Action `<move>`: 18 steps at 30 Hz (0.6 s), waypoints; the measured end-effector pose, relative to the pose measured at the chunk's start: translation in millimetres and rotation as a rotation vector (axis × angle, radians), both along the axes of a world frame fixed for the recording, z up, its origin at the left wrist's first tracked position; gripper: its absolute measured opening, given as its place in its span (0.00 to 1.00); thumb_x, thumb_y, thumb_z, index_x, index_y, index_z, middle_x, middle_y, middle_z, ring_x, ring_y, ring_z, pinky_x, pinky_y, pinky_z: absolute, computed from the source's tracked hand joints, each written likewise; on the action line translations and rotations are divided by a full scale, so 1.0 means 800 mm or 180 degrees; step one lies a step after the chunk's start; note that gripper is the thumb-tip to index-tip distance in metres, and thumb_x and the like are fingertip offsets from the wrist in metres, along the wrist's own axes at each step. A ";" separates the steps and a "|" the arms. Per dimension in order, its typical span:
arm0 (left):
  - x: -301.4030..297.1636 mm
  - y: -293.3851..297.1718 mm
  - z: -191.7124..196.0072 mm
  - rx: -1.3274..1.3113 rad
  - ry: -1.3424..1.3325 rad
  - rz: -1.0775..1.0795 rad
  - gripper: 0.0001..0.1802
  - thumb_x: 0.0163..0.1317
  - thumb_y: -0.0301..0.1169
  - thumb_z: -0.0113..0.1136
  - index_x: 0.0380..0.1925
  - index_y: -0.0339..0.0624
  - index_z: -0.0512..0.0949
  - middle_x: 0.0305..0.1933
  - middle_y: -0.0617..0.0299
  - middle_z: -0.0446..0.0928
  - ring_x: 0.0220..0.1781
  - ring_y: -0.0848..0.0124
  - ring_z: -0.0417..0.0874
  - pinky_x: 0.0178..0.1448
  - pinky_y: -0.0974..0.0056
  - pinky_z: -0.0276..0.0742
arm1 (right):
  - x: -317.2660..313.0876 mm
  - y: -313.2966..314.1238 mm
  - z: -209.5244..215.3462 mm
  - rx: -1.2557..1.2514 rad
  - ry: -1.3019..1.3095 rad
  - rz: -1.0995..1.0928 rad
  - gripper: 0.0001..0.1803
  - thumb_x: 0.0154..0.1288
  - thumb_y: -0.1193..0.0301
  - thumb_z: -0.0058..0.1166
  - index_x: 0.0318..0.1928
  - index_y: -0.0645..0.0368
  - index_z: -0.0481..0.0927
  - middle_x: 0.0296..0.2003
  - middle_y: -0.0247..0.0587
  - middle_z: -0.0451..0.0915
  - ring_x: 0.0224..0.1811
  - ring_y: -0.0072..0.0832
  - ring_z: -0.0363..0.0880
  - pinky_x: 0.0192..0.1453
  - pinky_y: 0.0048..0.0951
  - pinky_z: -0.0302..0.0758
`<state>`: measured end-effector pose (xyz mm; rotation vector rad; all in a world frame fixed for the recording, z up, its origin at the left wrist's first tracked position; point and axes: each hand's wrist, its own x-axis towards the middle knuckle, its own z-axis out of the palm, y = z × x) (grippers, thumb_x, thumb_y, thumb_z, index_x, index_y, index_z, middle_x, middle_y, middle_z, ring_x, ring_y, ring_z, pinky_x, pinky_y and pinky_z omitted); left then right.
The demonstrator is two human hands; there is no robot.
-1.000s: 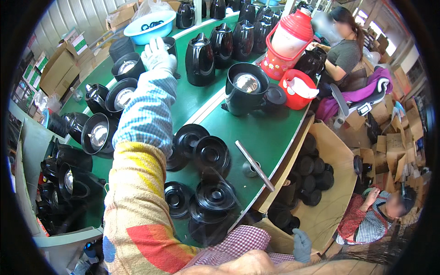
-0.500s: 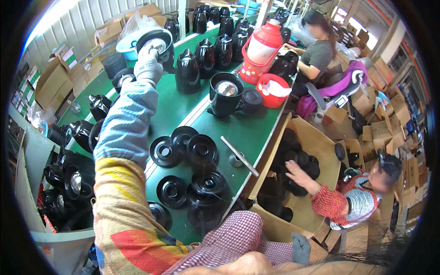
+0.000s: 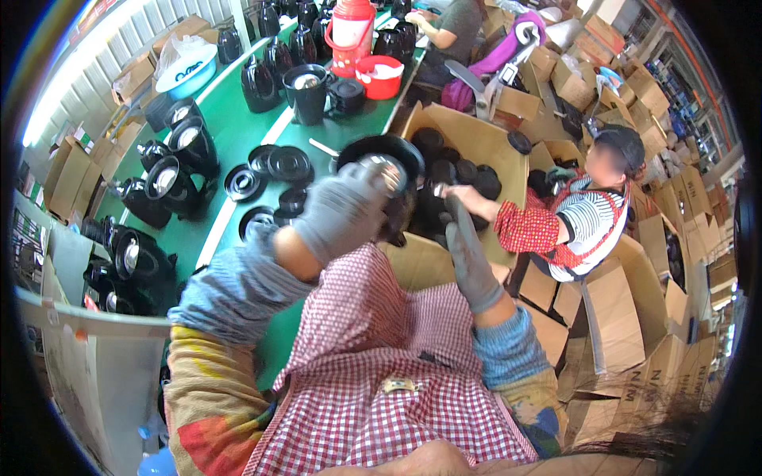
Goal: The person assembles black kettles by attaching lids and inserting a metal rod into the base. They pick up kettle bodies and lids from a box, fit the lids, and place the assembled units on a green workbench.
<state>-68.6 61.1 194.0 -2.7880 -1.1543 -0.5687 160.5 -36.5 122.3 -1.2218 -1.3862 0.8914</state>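
Note:
My left hand, in a grey glove, grips a black thermos jug by its rim, in front of my body near the table's right edge. The jug is tilted with its mouth toward me, and a shiny metallic liner shows inside. My right hand, also gloved, is raised right of the jug with its fingers stretched out and nothing in them. Part of the jug is hidden behind my left hand. Black round lids lie on the green table beyond my left forearm.
Several black jugs stand or lie on the table's left side. Upright ones, a red basin and a red-and-white flask are farther back. A co-worker reaches over a cardboard box of black parts, close to my right hand.
My left hand has come back from the table's far left to my front, with a black jug in its grip. My right hand has risen into view. The view has shifted rightward.

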 end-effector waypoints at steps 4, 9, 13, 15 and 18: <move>0.079 -0.124 -0.042 -0.0087 0.0492 -0.0435 0.19 0.59 0.37 0.61 0.48 0.39 0.81 0.62 0.49 0.75 0.59 0.55 0.80 0.44 0.55 0.85 | 0.027 -0.034 -0.023 -0.0239 -0.0111 0.0044 0.32 0.80 0.58 0.44 0.72 0.70 0.64 0.73 0.58 0.62 0.75 0.43 0.62 0.79 0.36 0.57; 0.106 -0.223 -0.065 -0.0755 0.0894 -0.0818 0.14 0.62 0.37 0.59 0.42 0.40 0.84 0.51 0.50 0.79 0.48 0.56 0.83 0.33 0.55 0.84 | 0.055 -0.098 -0.069 -0.0616 0.0083 0.0890 0.30 0.69 0.69 0.49 0.69 0.69 0.70 0.65 0.49 0.76 0.67 0.36 0.75 0.74 0.36 0.69; 0.077 -0.250 -0.098 -0.1019 0.0903 -0.1474 0.17 0.61 0.41 0.61 0.39 0.39 0.85 0.43 0.51 0.82 0.44 0.55 0.85 0.36 0.53 0.84 | 0.070 -0.099 -0.148 -0.1364 0.1116 0.1883 0.40 0.64 0.54 0.59 0.69 0.70 0.71 0.64 0.51 0.77 0.67 0.39 0.76 0.74 0.38 0.69; 0.058 -0.245 -0.104 -0.1482 0.1170 -0.1495 0.20 0.62 0.49 0.64 0.36 0.42 0.85 0.44 0.54 0.82 0.47 0.57 0.84 0.37 0.52 0.84 | 0.052 -0.103 -0.175 -0.1495 0.1481 0.2226 0.41 0.64 0.52 0.60 0.69 0.70 0.71 0.64 0.50 0.77 0.67 0.39 0.75 0.75 0.38 0.68; 0.025 -0.223 -0.134 -0.1441 0.0208 -0.2010 0.19 0.61 0.48 0.66 0.40 0.44 0.85 0.45 0.55 0.82 0.47 0.57 0.84 0.48 0.54 0.84 | 0.055 -0.097 -0.167 -0.1612 0.1370 0.2105 0.37 0.67 0.58 0.58 0.69 0.69 0.71 0.65 0.50 0.77 0.67 0.37 0.75 0.76 0.36 0.67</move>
